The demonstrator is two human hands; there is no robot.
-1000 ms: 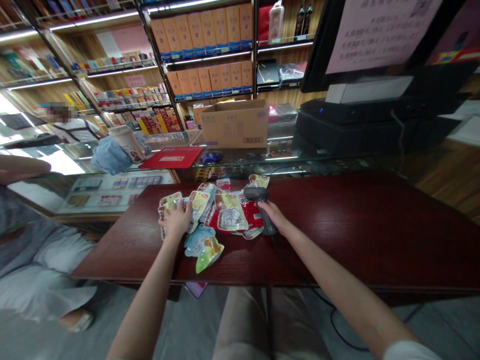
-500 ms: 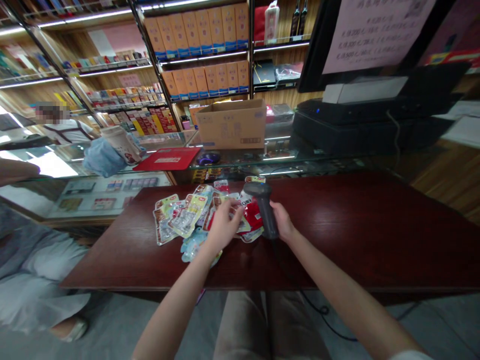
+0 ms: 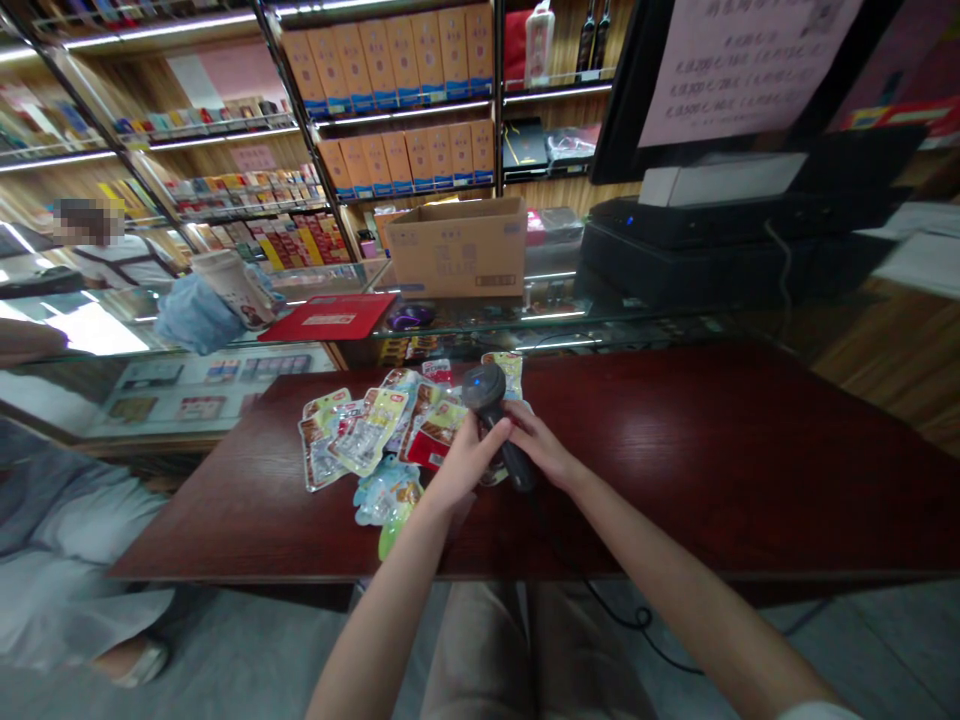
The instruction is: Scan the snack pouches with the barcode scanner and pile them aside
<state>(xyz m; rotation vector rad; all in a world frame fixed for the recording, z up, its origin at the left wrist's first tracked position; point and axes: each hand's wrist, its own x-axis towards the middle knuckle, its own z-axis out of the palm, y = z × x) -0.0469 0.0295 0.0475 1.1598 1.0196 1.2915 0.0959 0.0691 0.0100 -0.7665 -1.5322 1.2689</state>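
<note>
A dark grey handheld barcode scanner (image 3: 484,388) stands tilted over the middle of the tabletop, its rounded head at the top with a small blue light. My left hand (image 3: 466,462) is closed at its handle from the left, thumb lying across it. From the right, my right hand (image 3: 546,450) also grips the handle, its fingers partly hidden behind the scanner. Several flat snack packets (image 3: 371,430) lie heaped to the left of my hands. A red and yellow packet (image 3: 437,437) lies just left of the scanner, and a light blue packet (image 3: 384,490) lies nearer the front edge.
The dark red wooden table (image 3: 675,450) has a glass counter behind it. A cardboard box (image 3: 457,250), a red folder (image 3: 330,317) and a purple mouse (image 3: 411,317) stand there. A black monitor and till (image 3: 660,250) are at right. Another person (image 3: 67,520) sits at left.
My left hand has moved from over the packets onto the scanner's handle. The scanner has shifted slightly left, with its head now tilted further left. My right hand has moved left with it.
</note>
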